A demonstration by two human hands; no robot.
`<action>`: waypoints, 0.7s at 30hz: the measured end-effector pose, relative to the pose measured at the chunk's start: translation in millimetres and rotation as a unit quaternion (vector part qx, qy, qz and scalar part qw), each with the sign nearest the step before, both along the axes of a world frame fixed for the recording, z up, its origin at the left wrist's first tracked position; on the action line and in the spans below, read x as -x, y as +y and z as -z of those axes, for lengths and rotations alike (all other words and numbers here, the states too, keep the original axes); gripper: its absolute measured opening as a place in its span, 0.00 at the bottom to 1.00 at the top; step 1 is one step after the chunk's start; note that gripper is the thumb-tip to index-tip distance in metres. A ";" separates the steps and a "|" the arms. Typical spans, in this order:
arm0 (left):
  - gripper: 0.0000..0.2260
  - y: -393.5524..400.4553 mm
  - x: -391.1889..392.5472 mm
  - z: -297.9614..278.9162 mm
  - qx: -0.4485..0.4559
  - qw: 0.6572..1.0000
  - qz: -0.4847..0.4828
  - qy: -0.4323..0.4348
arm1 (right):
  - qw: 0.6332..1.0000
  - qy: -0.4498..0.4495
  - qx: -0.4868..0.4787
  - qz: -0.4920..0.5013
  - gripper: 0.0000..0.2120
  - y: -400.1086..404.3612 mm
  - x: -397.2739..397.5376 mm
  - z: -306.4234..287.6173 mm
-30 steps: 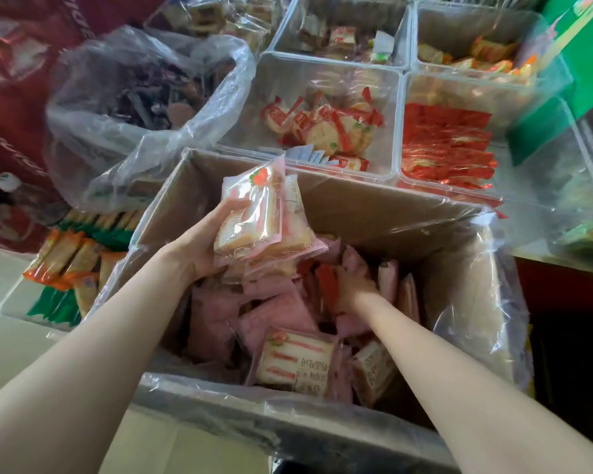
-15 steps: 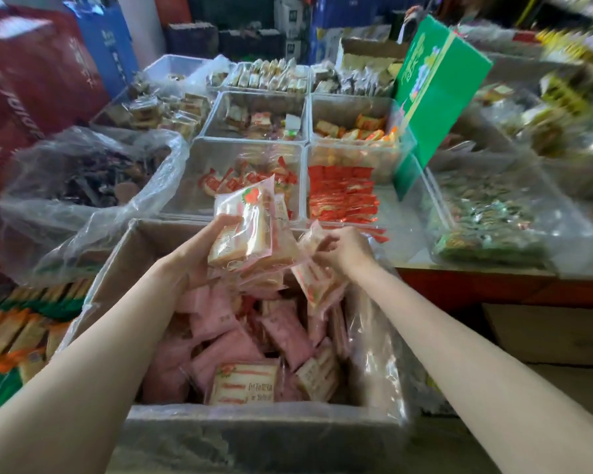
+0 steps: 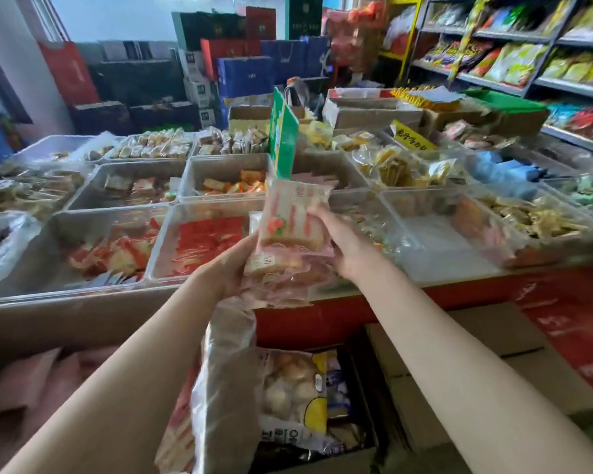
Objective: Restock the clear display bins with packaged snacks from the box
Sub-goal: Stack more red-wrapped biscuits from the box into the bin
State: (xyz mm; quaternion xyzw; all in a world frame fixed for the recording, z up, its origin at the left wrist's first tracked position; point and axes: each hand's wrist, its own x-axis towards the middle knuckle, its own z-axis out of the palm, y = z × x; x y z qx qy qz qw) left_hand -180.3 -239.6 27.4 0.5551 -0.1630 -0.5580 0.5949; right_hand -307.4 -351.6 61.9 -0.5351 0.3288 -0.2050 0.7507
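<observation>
Both hands hold one bundle of pink-and-white snack packets (image 3: 293, 230) in the air above the front row of clear bins. My left hand (image 3: 231, 268) grips the bundle from the lower left. My right hand (image 3: 343, 242) grips it from the right, with its fingers hidden behind the packets. The cardboard box (image 3: 65, 323), lined with clear plastic, lies at the lower left with pink packets (image 3: 24, 381) inside. A clear bin (image 3: 435, 234) to the right of the bundle holds only a few packets at its right end.
Rows of clear bins with assorted snacks cover the red counter (image 3: 459, 292). A bin of red packets (image 3: 206, 241) sits just left of the bundle. A green sign (image 3: 283, 135) stands upright behind it. Another open box with bagged goods (image 3: 298, 398) sits on the floor below. Shelves (image 3: 528, 46) line the right.
Both hands have lifted the packets out of the box and carried them up and to the right over the bins. The view has tilted up, so the box now lies at the lower left.
</observation>
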 end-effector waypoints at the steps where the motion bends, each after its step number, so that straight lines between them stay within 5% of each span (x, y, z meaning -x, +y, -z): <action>1: 0.22 -24.7 18.9 2.2 0.004 1.000 0.019 -0.002 | 1.000 0.018 0.000 -0.006 0.06 -17.9 15.7 3.0; 4: 0.29 -91.4 68.0 5.1 0.011 0.999 0.045 -0.028 | 0.996 0.042 -0.036 -0.066 0.13 -77.3 62.9 12.1; 7: 0.15 -148.0 101.9 -2.1 -0.039 0.994 0.060 -0.082 | 0.988 0.062 -0.099 -0.098 0.19 -130.5 96.6 22.0; 9: 0.14 -176.3 110.8 -12.2 -0.033 0.995 0.052 -0.080 | 0.980 0.019 -0.157 -0.117 0.24 -158.4 106.5 28.3; 13: 0.31 -224.7 91.7 -19.5 -0.004 0.998 0.061 -0.024 | 0.954 -0.115 -0.252 -0.111 0.29 -208.7 113.3 33.0; 17: 0.18 -272.8 80.1 -15.2 0.004 0.994 0.090 -0.062 | 0.941 -0.156 -0.255 -0.157 0.35 -253.8 111.3 38.7; 21: 0.26 -325.3 89.8 -13.7 -0.018 0.990 0.127 -0.060 | 0.927 -0.164 -0.291 -0.171 0.31 -304.0 118.8 40.1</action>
